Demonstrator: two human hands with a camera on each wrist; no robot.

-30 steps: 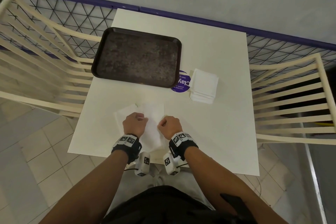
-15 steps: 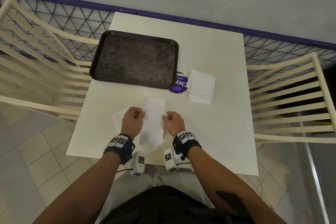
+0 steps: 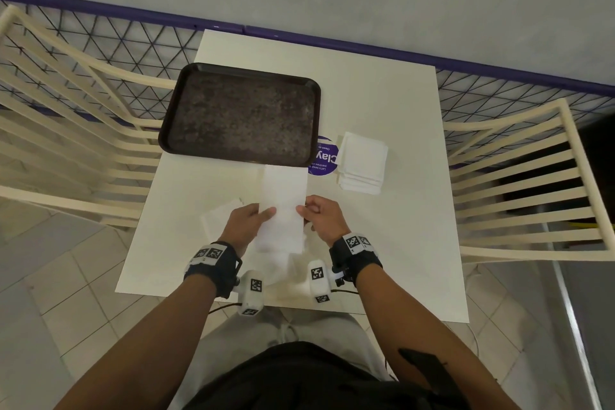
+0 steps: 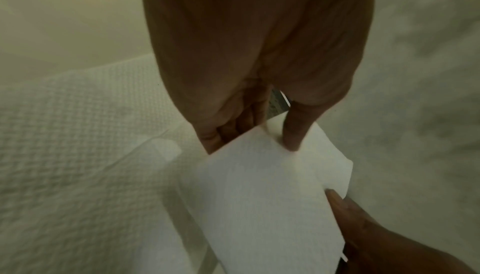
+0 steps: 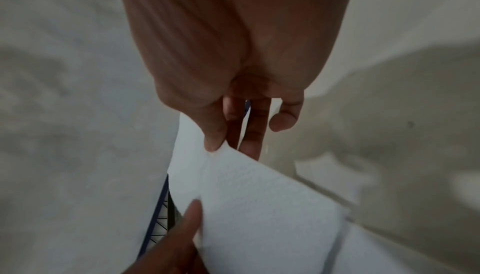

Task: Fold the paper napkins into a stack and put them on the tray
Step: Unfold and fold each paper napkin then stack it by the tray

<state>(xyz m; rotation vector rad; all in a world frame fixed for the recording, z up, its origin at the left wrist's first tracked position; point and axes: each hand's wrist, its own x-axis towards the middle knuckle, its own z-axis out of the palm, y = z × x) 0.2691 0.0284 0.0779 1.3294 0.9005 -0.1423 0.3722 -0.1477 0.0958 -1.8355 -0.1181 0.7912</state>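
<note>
I hold one white paper napkin (image 3: 283, 206) up above the table's near half, folded into a long strip. My left hand (image 3: 248, 221) pinches its left edge, thumb on top. My right hand (image 3: 319, 216) pinches the right edge. The left wrist view shows the napkin (image 4: 262, 186) caught between thumb and fingers (image 4: 292, 134). In the right wrist view the napkin (image 5: 259, 206) hangs from my fingertips (image 5: 215, 138). More unfolded napkins (image 3: 219, 220) lie flat under my left hand. A stack of folded napkins (image 3: 362, 161) sits right of the dark brown tray (image 3: 239, 80), which holds nothing.
A round purple sticker (image 3: 324, 160) lies between tray and stack. The white table (image 3: 399, 243) is flanked by cream slatted chairs (image 3: 66, 130) on the left and right (image 3: 519, 183). A mesh railing (image 3: 109, 36) runs behind the table.
Both hands have lifted the napkin off the table and away from me, and its far end now reaches toward the tray's near rim. The hands have spread slightly apart.
</note>
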